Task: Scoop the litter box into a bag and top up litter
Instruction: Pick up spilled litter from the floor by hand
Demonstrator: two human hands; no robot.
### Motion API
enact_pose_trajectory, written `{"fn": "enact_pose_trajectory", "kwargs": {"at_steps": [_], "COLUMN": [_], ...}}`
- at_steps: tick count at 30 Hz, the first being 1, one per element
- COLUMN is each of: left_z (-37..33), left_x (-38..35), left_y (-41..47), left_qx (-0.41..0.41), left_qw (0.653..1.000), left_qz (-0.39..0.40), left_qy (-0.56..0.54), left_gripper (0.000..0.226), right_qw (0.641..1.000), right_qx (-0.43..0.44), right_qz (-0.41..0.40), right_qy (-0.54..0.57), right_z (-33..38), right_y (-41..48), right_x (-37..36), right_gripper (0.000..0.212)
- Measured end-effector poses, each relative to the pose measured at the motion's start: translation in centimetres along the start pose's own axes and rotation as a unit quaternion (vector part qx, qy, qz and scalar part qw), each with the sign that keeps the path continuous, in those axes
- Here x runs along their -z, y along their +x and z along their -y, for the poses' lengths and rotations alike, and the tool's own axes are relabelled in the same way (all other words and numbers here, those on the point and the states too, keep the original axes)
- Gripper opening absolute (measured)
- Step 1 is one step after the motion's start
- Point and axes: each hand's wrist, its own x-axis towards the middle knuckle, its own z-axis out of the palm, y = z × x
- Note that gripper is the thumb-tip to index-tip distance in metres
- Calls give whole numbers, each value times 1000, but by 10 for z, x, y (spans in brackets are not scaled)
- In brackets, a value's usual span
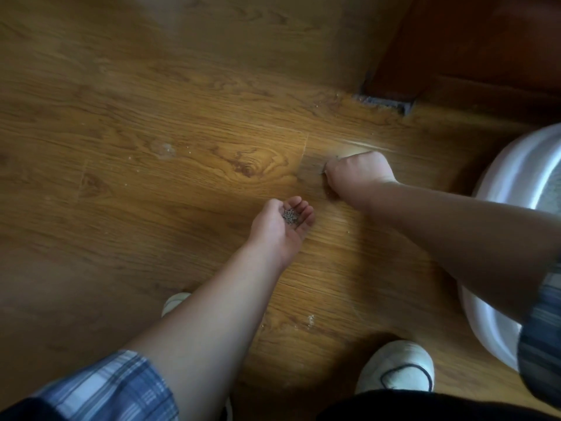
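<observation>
My left hand (283,226) is cupped palm up just above the wooden floor, with a small heap of grey litter grains (290,216) in the palm. My right hand (356,173) is a little further out, knuckles up, fingers curled down onto the floor; what its fingertips touch is hidden. The white litter box (513,174) stands at the right edge, partly covered by my right forearm, with a strip of grey litter showing inside it.
A dark wooden door frame (394,80) with a grey base rises at the back right. Pale specks and crumbs (310,319) dot the floor (151,132). My white shoes (397,367) stand at the bottom.
</observation>
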Motion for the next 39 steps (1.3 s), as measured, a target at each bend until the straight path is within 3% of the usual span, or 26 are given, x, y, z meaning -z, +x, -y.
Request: {"fn": "enact_pose_trajectory", "kwargs": {"at_steps": [5,8,12,17,23,26,29,31,32,35,39], "left_z": [12,23,40,46,44,45,41,33,28,13,2], "left_x": [-7,-12,-15,-18,-19,-20,-20,-19,-17,-10,-4], "left_y": [2,2,4,-1,-3,-4,-1,3,6,9,9], "left_qx": [8,26,55,78,42,58,50,27,11,-22,-28], "left_qw": [1000,999,998,995,994,997,998,998,999,999,999], "left_qz": [18,26,42,54,20,45,44,50,45,33,30], "left_qy": [3,-19,1,34,94,38,19,8,14,22,25], "left_gripper": [33,30,24,27,20,23,27,33,33,29,28], "right_qw": [996,992,994,994,993,993,980,943,903,729,610], "right_qx": [17,49,52,24,35,34,17,-38,-81,-209,-235], "right_qz": [-46,-33,-12,33,29,14,-5,-1,20,132,401], "right_qy": [73,112,92,98,107,116,197,331,422,639,642], "right_z": [5,30,45,45,44,41,32,20,12,-13,-28], "right_y": [-34,-73,-95,-100,-103,-100,-98,-95,-91,-80,-79], "right_x": [14,22,23,26,25,23,20,17,14,-2,-17], "right_gripper": [23,22,28,20,24,18,30,24,21,28,28]}}
